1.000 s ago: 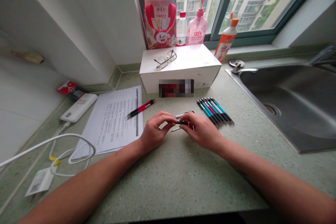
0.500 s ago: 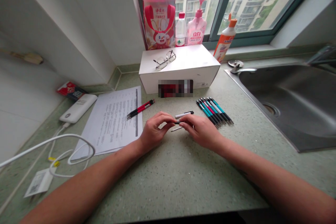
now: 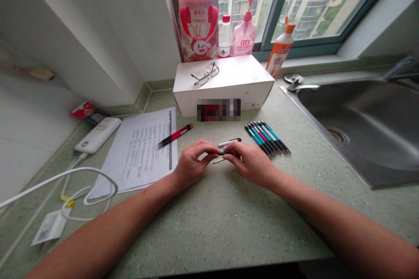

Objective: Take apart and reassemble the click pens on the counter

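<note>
**Over the middle of the counter (image 3: 235,226), a black pen grip (image 3: 224,153) between two pinches**

On the left lie printed sheets (image 3: 140,152), with two red and black pens (image 3: 175,135) across their right edge, tips toward the near left. I would leave that side undisturbed.

Just right of the sheets I have the left hand (image 3: 196,161), thumb and index finger narrowed on the grip's left end. I judge this the steadying side: firm enough to stop the piece rolling, light enough not to bend it.

In the middle is the grip itself, held roughly crosswise; I can't tell whether it is one part or two joined. On its far side lies a white pen barrel (image 3: 229,142) with a black end, and on its near side a thin rod (image 3: 218,161), probably a refill, partly covered by fingers. A careless knuckle could set either rolling, so I'd want small wrist movements.

To the right, the right hand (image 3: 253,161) pinches the other end, hiding its tip from me. Any force should run along the grip's own axis, from the fingertips rather than the forearm.

Farther right, beyond that hand, is a row of click pens (image 3: 267,139); I'd have its knuckles clear them.
</note>
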A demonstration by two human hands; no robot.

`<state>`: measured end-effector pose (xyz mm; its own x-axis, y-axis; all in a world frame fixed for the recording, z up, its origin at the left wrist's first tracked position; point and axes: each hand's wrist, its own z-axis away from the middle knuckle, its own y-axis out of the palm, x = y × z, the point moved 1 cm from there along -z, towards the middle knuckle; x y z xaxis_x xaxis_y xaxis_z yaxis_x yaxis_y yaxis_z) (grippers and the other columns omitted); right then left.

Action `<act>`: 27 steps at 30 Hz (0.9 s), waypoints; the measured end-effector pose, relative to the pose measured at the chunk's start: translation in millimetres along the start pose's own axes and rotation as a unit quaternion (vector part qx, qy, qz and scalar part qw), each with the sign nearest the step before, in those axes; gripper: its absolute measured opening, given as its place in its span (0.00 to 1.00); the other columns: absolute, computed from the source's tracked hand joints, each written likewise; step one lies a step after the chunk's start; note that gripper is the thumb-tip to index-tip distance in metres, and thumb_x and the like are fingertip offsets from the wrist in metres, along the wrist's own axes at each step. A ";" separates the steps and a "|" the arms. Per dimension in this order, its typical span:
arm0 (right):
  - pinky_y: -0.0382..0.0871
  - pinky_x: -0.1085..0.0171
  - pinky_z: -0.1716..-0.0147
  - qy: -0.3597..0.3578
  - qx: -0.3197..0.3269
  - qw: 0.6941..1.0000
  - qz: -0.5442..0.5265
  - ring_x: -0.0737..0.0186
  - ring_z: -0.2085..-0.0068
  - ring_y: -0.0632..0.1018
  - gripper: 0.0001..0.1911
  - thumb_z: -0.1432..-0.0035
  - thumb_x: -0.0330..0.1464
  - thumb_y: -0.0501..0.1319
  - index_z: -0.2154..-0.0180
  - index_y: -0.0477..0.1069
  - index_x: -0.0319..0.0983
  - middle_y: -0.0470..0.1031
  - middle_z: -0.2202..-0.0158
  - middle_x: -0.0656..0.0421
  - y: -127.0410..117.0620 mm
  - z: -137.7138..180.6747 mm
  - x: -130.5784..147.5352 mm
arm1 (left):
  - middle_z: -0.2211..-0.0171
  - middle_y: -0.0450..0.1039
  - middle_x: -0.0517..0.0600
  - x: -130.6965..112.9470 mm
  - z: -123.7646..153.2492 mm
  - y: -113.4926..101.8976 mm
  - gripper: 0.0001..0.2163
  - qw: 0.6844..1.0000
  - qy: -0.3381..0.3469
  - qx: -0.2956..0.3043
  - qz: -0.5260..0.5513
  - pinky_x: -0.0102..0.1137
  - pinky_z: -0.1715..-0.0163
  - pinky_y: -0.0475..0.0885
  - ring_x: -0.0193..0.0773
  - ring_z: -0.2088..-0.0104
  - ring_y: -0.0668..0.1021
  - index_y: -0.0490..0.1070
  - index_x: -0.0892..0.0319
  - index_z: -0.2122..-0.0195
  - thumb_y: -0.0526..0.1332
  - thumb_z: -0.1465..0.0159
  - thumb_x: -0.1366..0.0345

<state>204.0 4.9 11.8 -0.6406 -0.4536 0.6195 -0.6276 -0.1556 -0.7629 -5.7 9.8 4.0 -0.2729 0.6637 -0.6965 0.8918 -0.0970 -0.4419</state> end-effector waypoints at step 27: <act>0.64 0.63 0.69 0.045 0.050 0.979 0.191 0.61 0.67 0.77 0.06 0.36 0.32 0.60 0.66 0.74 0.41 0.76 0.63 0.56 -10.2 -5.6 -11.7 | 0.63 0.75 0.52 10.9 -1.2 6.8 0.03 0.967 -0.054 0.101 -0.227 0.40 0.57 0.72 0.44 0.60 0.75 0.77 0.59 0.61 0.64 0.33 0.68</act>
<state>215.4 16.8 13.4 -0.8596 -0.4164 0.2961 -0.2913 -0.0768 -0.9535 -2.2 17.3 -5.9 -0.6652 0.5917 -0.4554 0.5857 0.0353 -0.8098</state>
